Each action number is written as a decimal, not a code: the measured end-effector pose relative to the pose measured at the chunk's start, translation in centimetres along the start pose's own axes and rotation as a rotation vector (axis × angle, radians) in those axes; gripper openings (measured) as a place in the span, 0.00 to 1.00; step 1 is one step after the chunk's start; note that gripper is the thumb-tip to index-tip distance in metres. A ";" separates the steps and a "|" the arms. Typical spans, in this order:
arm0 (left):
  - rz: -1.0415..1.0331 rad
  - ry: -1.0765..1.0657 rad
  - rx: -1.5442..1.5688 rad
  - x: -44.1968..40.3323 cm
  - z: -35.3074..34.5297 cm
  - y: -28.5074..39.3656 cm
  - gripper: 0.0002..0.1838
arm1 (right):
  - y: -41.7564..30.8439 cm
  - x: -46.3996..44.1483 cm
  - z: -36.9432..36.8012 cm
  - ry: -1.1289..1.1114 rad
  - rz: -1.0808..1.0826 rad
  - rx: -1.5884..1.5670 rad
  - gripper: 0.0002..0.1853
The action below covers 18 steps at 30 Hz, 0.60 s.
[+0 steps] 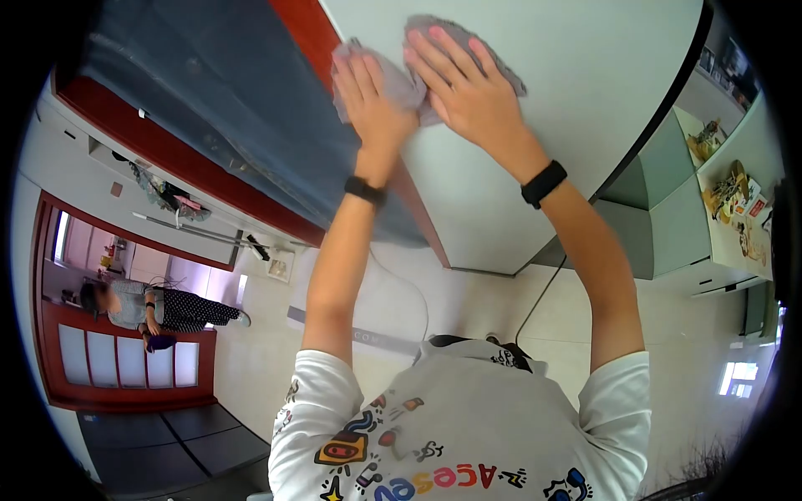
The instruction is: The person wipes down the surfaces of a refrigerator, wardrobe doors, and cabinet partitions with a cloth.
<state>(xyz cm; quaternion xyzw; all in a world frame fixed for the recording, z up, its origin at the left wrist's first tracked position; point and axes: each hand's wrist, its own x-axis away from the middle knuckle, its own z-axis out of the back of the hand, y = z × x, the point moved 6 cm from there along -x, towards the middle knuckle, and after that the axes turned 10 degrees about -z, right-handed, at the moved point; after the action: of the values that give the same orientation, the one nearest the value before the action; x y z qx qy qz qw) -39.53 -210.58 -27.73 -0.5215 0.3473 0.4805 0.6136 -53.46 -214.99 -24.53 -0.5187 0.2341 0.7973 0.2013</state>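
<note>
Gray cloth [404,83], perhaps two pieces, lies against a white panel [576,92] near the edge bordered by red trim [307,33]; the left hand [372,104] and right hand [478,102] rest flat and outstretched upon it; across the room, another person [138,305] stands.

A big, smooth, white panel [585,92] carried the cloths. It was hard to tell if it stood up or lay flat. A red strip [311,37] ran beside its left edge, and a thin black line [662,118] ran along its right edge. A light grey cloth [402,83] was spread on the far left part, with crinkles in it. A darker grey cloth [457,31] was spread just to its right. The two met near the middle, and you couldn't see if they were joined.
</note>
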 end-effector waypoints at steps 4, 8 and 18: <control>-0.033 -0.180 0.018 8.4 -2.2 1.4 0.47 | -1.1 6.7 -1.9 -0.199 0.068 0.081 0.31; 0.103 -0.505 0.218 17.1 -4.0 4.8 0.53 | -1.4 15.4 -4.7 -0.343 0.069 0.036 0.31; 0.008 -0.111 0.247 0.9 -2.9 8.7 0.53 | 7.5 9.5 2.6 -0.072 -0.128 0.067 0.30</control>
<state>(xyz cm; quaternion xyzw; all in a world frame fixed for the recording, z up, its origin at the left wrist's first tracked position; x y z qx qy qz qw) -47.36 -213.28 -31.87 -0.4131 0.3713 0.4645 0.6897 -63.18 -218.77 -31.11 -0.4967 0.2196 0.7926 0.2774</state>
